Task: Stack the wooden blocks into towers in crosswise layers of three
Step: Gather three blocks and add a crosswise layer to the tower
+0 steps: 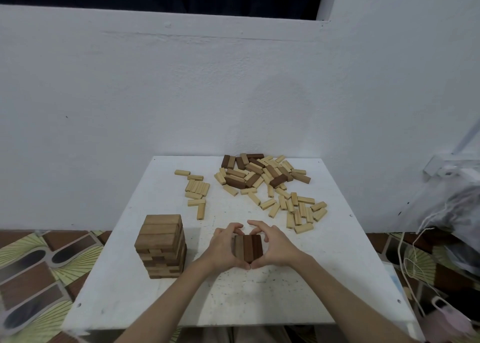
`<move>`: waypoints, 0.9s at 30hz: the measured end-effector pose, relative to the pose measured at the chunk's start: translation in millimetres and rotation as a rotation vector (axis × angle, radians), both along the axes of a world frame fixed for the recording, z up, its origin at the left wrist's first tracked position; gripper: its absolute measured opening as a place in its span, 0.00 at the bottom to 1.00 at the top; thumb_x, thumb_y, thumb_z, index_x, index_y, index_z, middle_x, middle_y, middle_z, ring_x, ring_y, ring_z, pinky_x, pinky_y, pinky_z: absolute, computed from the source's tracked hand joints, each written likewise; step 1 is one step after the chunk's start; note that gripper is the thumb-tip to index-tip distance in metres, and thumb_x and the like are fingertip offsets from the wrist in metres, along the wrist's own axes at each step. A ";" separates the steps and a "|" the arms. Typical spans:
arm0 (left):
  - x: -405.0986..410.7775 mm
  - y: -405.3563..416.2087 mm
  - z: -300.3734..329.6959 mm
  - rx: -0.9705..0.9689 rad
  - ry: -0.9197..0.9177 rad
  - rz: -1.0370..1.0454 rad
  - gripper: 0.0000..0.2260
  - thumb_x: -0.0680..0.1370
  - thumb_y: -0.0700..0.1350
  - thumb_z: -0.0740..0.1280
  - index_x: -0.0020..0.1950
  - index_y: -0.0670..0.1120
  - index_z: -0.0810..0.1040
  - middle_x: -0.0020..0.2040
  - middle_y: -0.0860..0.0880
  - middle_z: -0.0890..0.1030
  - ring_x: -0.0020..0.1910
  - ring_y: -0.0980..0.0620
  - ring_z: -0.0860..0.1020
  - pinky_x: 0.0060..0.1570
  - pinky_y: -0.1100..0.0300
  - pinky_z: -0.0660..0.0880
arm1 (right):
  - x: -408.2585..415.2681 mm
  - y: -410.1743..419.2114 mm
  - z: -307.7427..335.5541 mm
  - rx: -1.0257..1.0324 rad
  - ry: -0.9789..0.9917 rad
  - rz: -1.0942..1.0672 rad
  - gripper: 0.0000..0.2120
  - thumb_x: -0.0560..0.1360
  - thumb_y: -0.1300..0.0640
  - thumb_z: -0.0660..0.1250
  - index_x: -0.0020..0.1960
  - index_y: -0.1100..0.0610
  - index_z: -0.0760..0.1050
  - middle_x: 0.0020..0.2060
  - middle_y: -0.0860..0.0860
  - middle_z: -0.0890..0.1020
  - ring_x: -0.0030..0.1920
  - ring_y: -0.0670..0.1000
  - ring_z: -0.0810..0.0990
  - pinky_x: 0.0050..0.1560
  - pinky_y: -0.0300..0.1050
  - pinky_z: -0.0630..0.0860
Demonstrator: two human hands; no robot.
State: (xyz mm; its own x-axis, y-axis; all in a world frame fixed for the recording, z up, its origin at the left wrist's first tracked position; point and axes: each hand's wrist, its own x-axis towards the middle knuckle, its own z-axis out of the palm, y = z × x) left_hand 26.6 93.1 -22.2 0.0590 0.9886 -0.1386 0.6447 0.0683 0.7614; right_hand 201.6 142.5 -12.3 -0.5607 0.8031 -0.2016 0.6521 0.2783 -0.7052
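We cup three dark blocks (248,247) between left hand (225,249) and right hand (274,249) (fingers curled round them); finished tower (161,246) left on tabletop (259,296).

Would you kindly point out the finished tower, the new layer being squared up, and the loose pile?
finished tower (161,246), head view, front face.
new layer (248,246), head view, top surface.
loose pile (262,173), head view, its middle.
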 end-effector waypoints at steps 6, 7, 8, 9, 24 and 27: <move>-1.1 0.4 0.0 0.003 0.001 -0.005 0.41 0.60 0.48 0.80 0.67 0.52 0.62 0.55 0.58 0.70 0.59 0.54 0.64 0.60 0.56 0.69 | -1.5 1.3 -0.4 0.000 -0.009 -0.004 0.48 0.60 0.54 0.81 0.73 0.43 0.58 0.54 0.38 0.72 0.48 0.39 0.66 0.50 0.39 0.65; -1.1 0.4 -0.3 0.002 0.001 -0.002 0.41 0.60 0.48 0.80 0.67 0.53 0.62 0.55 0.58 0.70 0.59 0.54 0.64 0.60 0.56 0.70 | -1.8 1.2 0.1 0.001 -0.009 -0.005 0.48 0.60 0.54 0.81 0.73 0.43 0.58 0.54 0.38 0.72 0.49 0.41 0.66 0.51 0.40 0.65; -1.0 0.6 -0.7 0.000 0.001 0.001 0.41 0.60 0.48 0.80 0.67 0.53 0.62 0.54 0.59 0.69 0.59 0.54 0.64 0.61 0.56 0.70 | -1.9 1.2 0.4 0.000 -0.009 -0.006 0.48 0.60 0.54 0.81 0.73 0.43 0.58 0.54 0.39 0.72 0.49 0.42 0.66 0.52 0.40 0.66; -0.9 0.9 -1.4 -0.001 0.002 0.003 0.41 0.60 0.48 0.80 0.67 0.53 0.62 0.54 0.59 0.69 0.59 0.54 0.65 0.61 0.56 0.70 | -1.7 0.9 0.8 -0.001 -0.008 -0.008 0.48 0.60 0.54 0.81 0.73 0.43 0.58 0.54 0.39 0.72 0.50 0.43 0.66 0.52 0.41 0.66; 1.7 2.7 -3.4 -0.009 -0.017 0.022 0.43 0.58 0.49 0.81 0.66 0.54 0.62 0.59 0.54 0.69 0.51 0.61 0.68 0.47 0.70 0.66 | 2.5 -3.0 2.8 -0.006 0.014 -0.035 0.49 0.58 0.52 0.82 0.72 0.42 0.59 0.55 0.39 0.74 0.52 0.42 0.68 0.54 0.42 0.70; 1.7 4.5 1.0 -0.001 -0.008 0.014 0.43 0.59 0.49 0.81 0.68 0.52 0.61 0.60 0.54 0.70 0.52 0.60 0.68 0.47 0.69 0.65 | 3.8 -3.1 7.2 0.003 0.027 -0.038 0.49 0.58 0.52 0.82 0.73 0.43 0.59 0.55 0.39 0.74 0.52 0.42 0.68 0.54 0.41 0.69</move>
